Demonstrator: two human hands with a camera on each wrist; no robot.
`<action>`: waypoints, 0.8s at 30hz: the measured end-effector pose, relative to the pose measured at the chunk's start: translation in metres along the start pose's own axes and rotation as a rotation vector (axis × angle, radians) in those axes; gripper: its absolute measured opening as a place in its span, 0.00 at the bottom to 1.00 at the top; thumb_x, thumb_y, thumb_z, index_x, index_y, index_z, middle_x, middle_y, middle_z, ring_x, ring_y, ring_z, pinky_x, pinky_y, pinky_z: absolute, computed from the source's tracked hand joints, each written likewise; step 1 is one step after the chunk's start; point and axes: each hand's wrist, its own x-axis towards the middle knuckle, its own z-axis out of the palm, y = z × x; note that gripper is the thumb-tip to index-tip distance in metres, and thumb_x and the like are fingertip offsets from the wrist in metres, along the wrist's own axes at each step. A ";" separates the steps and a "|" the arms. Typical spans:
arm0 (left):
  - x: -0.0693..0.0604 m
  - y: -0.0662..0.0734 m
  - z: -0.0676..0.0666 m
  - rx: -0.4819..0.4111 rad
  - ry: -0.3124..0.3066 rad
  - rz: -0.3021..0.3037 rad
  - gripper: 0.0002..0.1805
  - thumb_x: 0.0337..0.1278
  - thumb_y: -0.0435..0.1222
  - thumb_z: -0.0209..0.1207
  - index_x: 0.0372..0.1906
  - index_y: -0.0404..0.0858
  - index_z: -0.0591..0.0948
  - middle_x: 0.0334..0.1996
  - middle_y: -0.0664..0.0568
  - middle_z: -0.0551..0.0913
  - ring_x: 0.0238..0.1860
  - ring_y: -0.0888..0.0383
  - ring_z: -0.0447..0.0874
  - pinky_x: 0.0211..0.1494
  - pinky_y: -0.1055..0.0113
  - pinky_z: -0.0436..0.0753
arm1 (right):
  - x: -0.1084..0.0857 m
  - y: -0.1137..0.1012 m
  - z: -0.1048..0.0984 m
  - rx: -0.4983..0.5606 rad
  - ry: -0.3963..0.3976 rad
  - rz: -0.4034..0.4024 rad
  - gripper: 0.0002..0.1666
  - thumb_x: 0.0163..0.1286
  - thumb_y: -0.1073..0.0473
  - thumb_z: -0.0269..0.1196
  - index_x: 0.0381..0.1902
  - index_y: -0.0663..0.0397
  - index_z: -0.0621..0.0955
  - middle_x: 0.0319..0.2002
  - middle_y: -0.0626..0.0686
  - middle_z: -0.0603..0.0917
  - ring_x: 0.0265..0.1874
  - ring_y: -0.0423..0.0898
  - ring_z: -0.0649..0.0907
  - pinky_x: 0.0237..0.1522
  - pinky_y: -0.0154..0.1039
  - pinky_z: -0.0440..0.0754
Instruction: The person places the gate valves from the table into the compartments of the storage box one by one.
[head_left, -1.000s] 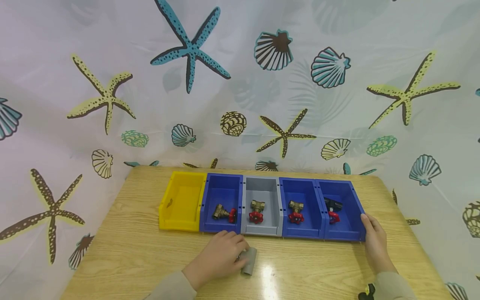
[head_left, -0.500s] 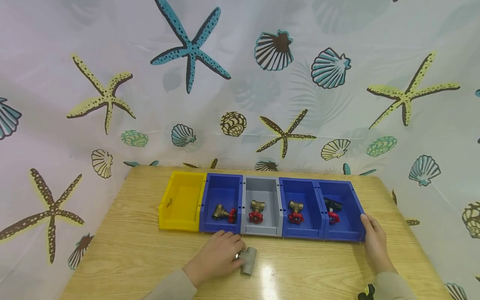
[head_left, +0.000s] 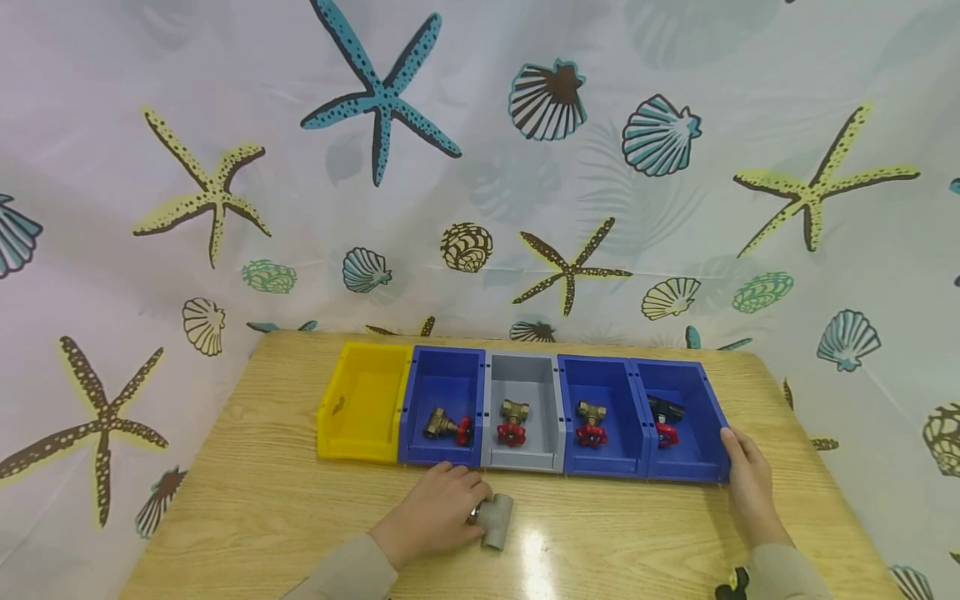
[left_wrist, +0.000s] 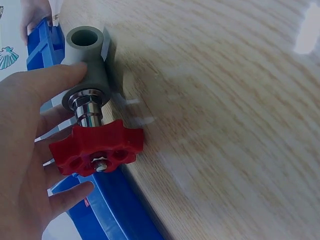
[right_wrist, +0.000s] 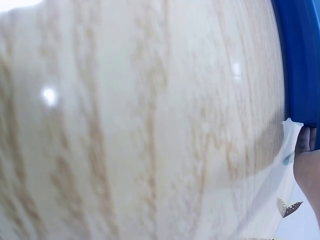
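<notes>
My left hand (head_left: pixel 437 512) holds a grey plastic valve (head_left: pixel 497 522) just in front of the bins. In the left wrist view, the thumb lies on the valve's grey tee-shaped body (left_wrist: pixel 90 77). A chrome stem joins that body to a red handwheel (left_wrist: pixel 97 145), with my other fingers behind and beside it. In the head view, the hand hides the wheel. My right hand (head_left: pixel 752 487) touches the right side of the rightmost blue bin (head_left: pixel 697 471) near its front corner. The right wrist view catches its fingers (right_wrist: pixel 306 137) at the bin's edge.
A yellow bin (head_left: pixel 367 400), further blue bins and a grey bin (head_left: pixel 525 461) stand in a row. Brass valves (head_left: pixel 515 412) with red wheels lie in the middle bins. The rightmost holds a black valve (head_left: pixel 666 408). A black object (head_left: pixel 732 585) is by the right sleeve.
My left fingers have drawn slightly left off the grey valve body, so more of it shows. My right hand stays against the bin.
</notes>
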 end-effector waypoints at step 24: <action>0.002 0.002 0.013 0.011 -0.004 -0.006 0.22 0.47 0.50 0.73 0.47 0.46 0.83 0.42 0.58 0.83 0.44 0.59 0.79 0.53 0.62 0.79 | 0.000 0.000 0.000 0.024 -0.020 0.001 0.40 0.73 0.31 0.49 0.73 0.47 0.60 0.74 0.52 0.55 0.72 0.42 0.56 0.73 0.37 0.52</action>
